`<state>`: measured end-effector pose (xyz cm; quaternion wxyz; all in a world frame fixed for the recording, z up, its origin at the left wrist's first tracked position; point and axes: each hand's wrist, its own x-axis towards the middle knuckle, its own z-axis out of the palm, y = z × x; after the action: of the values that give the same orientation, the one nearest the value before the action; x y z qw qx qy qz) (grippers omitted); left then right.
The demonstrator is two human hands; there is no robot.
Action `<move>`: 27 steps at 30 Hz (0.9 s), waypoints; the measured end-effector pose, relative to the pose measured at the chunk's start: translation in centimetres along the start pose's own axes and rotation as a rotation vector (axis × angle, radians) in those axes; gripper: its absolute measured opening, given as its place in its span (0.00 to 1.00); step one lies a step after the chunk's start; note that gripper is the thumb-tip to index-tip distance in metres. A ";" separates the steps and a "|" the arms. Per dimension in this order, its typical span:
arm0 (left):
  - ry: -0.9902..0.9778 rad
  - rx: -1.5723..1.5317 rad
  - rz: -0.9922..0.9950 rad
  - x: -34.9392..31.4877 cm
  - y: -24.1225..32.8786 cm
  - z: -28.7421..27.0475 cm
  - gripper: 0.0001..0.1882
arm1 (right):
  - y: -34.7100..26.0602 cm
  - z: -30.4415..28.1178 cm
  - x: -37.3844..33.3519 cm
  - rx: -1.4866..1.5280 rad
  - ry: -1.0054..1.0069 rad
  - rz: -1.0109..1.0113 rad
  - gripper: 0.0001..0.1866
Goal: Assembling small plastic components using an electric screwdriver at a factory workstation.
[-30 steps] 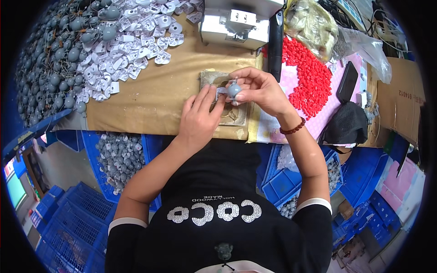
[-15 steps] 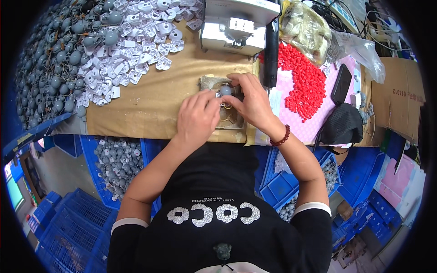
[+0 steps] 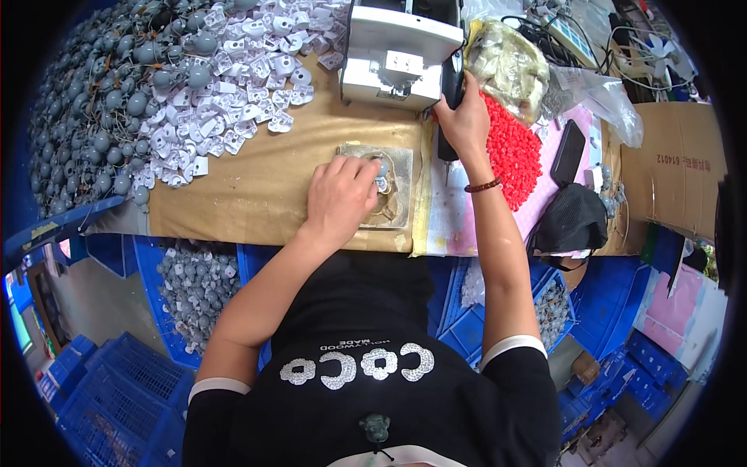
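Square plate with a shaped recess, taken as landmark; left part covered by the left hand. In the plate's upper recess, a grey ball with a small white piece against it, both largely hidden by the left fingertips. Left fingers bent and pressed together at the ball; thumb concealed, hence pinching or mere pressing impossible to tell. Above and right of the plate, right hand wrapped around a black tool, some fingertips out of sight behind. Directly above the plate, a white machine, top cut off. Right of the plate, red caps, individually indistinct, partly behind the right hand.
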<state>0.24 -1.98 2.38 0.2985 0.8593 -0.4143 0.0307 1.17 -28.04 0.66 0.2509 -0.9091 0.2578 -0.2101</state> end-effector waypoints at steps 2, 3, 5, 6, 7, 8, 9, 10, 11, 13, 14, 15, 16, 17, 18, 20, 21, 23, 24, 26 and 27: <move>0.002 -0.005 0.000 0.2 0.0 -0.3 0.19 | -0.1 -0.2 0.1 0.150 0.033 0.018 0.33; 0.003 -0.009 0.003 0.1 0.1 -0.5 0.19 | -0.1 -0.9 -0.1 0.194 0.051 0.016 0.32; 0.007 -0.001 -0.005 0.1 -0.1 -0.3 0.19 | -2.3 -3.7 -0.7 0.437 0.179 -0.100 0.36; 0.001 0.004 -0.006 0.1 -0.1 -0.1 0.19 | -3.7 -4.8 -0.5 0.580 0.306 -0.160 0.37; -0.007 0.015 -0.011 0.0 -0.1 0.0 0.19 | -5.5 -6.5 -0.2 0.715 0.296 -0.152 0.38; -0.005 -0.018 -0.010 0.1 -0.1 -0.1 0.20 | -7.4 -8.5 0.0 0.843 0.290 -0.142 0.40; 0.005 -0.017 -0.012 0.1 -0.2 -0.2 0.20 | -10.0 -9.7 0.7 1.225 0.133 -0.119 0.36; 0.018 -0.023 -0.010 0.0 -0.2 -0.1 0.20 | -10.7 -9.8 1.3 1.249 0.076 -0.134 0.33; 0.030 -0.028 -0.008 0.0 -0.2 -0.1 0.20 | -11.2 -9.5 2.1 1.272 0.017 -0.149 0.31; 0.049 -0.038 -0.021 0.1 -0.1 0.1 0.19 | -12.2 -8.2 3.2 1.192 0.031 -0.341 0.27; 0.053 -0.039 -0.033 -0.1 0.0 0.1 0.19 | -13.4 -7.9 3.5 1.176 0.037 -0.351 0.27; 0.060 -0.035 -0.033 -0.1 -0.1 0.1 0.19 | -14.2 -7.6 4.0 1.158 0.043 -0.361 0.26; 0.065 -0.032 -0.030 -0.2 -0.1 0.2 0.18 | -14.2 -6.7 4.9 1.136 0.019 -0.374 0.25; 0.070 -0.032 -0.023 -0.1 -0.1 0.2 0.18 | -13.9 -5.9 5.9 0.964 0.084 -0.472 0.24; 0.038 -0.029 -0.032 0.0 0.0 0.1 0.18 | -13.9 -5.4 6.1 0.974 0.060 -0.427 0.24; -0.026 -0.021 -0.059 0.0 0.0 -0.2 0.18 | -14.3 -4.1 6.1 0.997 0.004 -0.335 0.24; -0.029 -0.036 -0.059 0.0 0.0 -0.2 0.18 | -13.6 -2.6 6.8 0.811 0.078 -0.412 0.18; -0.036 -0.064 -0.068 0.0 -0.2 -0.2 0.18 | -14.7 -2.9 5.8 1.074 -0.113 -0.188 0.16; -0.022 -0.072 -0.069 -0.1 -0.3 -0.2 0.18 | -14.9 -3.6 5.1 0.952 -0.135 -0.187 0.21; 0.009 -0.094 -0.074 -0.3 -0.4 0.0 0.18 | -14.8 -4.9 2.7 0.957 -0.207 -0.151 0.29; 0.007 -0.095 -0.068 -0.3 -0.4 0.2 0.17 | -14.4 -5.4 1.7 0.962 -0.231 -0.164 0.29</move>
<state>0.34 -1.66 1.95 0.3415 0.8576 -0.3846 0.0037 4.99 -20.24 13.45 0.6510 -0.7252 0.0299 -0.2223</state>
